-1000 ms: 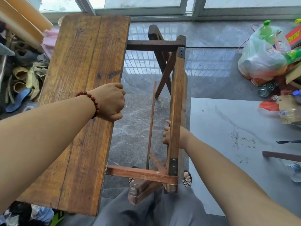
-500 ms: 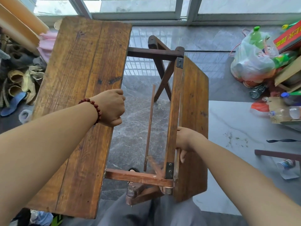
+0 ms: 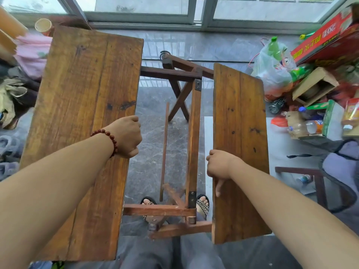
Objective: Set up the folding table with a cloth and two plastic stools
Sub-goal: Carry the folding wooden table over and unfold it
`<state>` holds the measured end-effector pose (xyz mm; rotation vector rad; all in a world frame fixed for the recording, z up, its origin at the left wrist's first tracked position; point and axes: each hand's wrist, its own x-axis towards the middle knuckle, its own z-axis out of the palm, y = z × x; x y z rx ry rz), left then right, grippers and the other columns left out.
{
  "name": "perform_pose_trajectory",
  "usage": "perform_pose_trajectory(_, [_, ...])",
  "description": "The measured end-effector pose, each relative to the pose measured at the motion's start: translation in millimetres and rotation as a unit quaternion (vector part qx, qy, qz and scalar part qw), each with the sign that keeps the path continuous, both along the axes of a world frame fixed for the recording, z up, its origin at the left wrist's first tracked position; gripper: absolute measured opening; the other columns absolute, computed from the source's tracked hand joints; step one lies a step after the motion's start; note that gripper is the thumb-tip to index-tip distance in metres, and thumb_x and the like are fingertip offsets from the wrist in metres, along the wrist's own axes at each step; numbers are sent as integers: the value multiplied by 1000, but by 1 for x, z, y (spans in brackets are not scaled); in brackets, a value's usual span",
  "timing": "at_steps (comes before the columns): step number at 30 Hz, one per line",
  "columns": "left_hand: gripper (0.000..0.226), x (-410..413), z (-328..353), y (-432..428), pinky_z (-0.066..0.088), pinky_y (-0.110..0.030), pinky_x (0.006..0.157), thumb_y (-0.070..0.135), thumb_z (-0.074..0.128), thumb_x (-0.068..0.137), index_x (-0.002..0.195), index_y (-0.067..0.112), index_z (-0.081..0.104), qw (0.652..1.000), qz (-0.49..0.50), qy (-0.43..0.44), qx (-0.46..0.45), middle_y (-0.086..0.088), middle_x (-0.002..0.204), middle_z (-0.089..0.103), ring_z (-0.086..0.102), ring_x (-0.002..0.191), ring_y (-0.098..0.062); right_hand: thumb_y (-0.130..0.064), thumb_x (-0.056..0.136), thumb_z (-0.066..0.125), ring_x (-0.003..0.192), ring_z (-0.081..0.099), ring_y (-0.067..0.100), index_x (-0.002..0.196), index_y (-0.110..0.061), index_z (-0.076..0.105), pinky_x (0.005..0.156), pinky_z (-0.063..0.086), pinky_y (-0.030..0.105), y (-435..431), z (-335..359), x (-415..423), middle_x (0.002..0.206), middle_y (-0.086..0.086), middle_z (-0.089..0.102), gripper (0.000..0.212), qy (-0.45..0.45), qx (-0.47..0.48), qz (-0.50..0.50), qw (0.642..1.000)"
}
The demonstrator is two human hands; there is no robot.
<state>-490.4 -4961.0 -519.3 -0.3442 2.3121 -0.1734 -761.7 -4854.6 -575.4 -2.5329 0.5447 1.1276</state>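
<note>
The wooden folding table stands in front of me with both brown leaves raised near flat and a wide gap between them. My left hand [image 3: 127, 136], with a red bead bracelet on the wrist, grips the inner edge of the left leaf [image 3: 85, 105]. My right hand [image 3: 218, 167] grips the inner edge of the right leaf [image 3: 240, 136], thumb lying on top. The frame rail [image 3: 194, 140] and crossed legs [image 3: 179, 101] show through the gap. No cloth or plastic stool can be made out.
Clutter lines the right side: a plastic bag of bottles [image 3: 272, 70], a red carton [image 3: 326, 37], an open cardboard box [image 3: 314, 86]. A dark stool frame [image 3: 303, 170] stands at lower right. Shoes and fabric [image 3: 13, 98] pile at left. Windows [image 3: 147, 8] run behind.
The right leaf has swung up from hanging edge-on to nearly flat, my right hand lifting it by its inner edge. My left hand keeps its hold on the left leaf.
</note>
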Motion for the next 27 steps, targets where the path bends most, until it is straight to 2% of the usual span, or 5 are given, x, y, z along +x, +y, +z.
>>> perform_pose_trajectory(4, [42,-9,5,4,30,-30,88,40,28,89,64,17,53,1000,8,0,6,4,66,50,44,71,-15,-64,85,50,86,54,19,83,-18,62,84,35,31,-3,16,5,95,1,68,47,14,9,3,1000])
perform_pose_trajectory(14, [43,-1,6,7,30,-32,94,44,29,91,68,19,56,999,34,-13,23,2,73,53,46,74,-16,-73,80,45,88,61,21,92,-15,67,89,37,33,-13,40,41,94,0,67,63,-5,-8,37,999])
perform_pose_trajectory(18, [44,3,1,8,31,-32,95,43,30,90,72,19,62,999,38,-1,22,2,77,60,52,78,-16,-77,81,36,60,47,16,69,-15,57,81,35,32,-10,44,43,62,-5,49,66,-35,-4,6,999])
perform_pose_trajectory(23, [42,-2,-2,10,31,-32,95,41,30,91,66,18,54,999,43,8,31,2,69,50,47,72,-16,-62,93,29,49,43,12,60,-16,58,68,34,31,-8,45,38,53,-5,49,64,-120,-27,-30,992])
perform_pose_trajectory(27, [43,-2,-6,13,32,-32,93,42,30,90,66,17,56,998,46,20,36,1,69,53,52,75,-16,-47,95,35,43,30,12,49,-18,35,62,30,30,-11,52,53,47,-4,34,55,-170,-41,-28,984])
